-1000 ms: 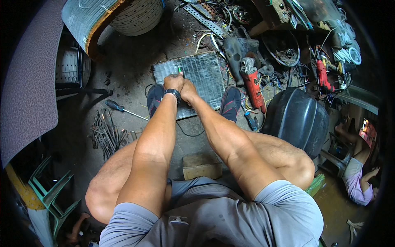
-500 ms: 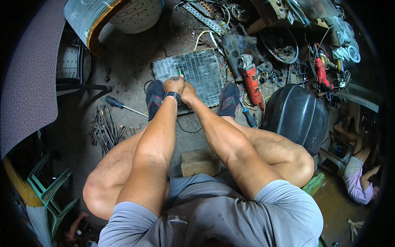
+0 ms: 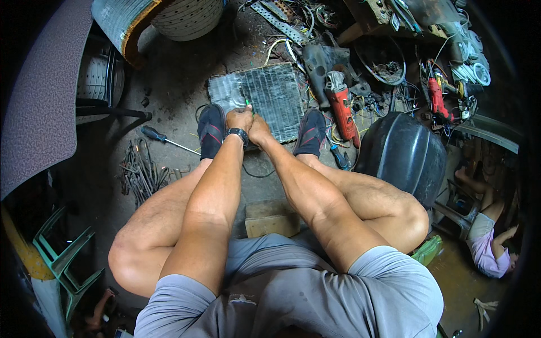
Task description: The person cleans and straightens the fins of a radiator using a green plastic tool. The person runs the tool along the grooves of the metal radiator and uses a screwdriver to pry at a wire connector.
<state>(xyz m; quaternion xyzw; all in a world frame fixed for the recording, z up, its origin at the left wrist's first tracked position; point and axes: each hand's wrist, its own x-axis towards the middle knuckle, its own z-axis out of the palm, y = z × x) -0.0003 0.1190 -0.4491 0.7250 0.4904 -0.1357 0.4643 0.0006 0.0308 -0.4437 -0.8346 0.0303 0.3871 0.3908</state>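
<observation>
My left hand and my right hand are closed side by side, touching, over a worn grey ribbed panel on the floor between my shoes. A thin green piece, perhaps wire, sticks up from the fingers; the fingers hide the rest, and its kind is hard to tell. A thin dark cable loops on the ground below my hands. A black band circles my left wrist.
A blue-handled screwdriver and a bundle of metal rods lie left. To the right are a red angle grinder, a black ribbed tub-like part and a red power tool. Another person is at far right.
The whole view has shifted slightly. My hands stay together over the panel, with the green piece still upright at the fingers and only a slight change in its tilt.
</observation>
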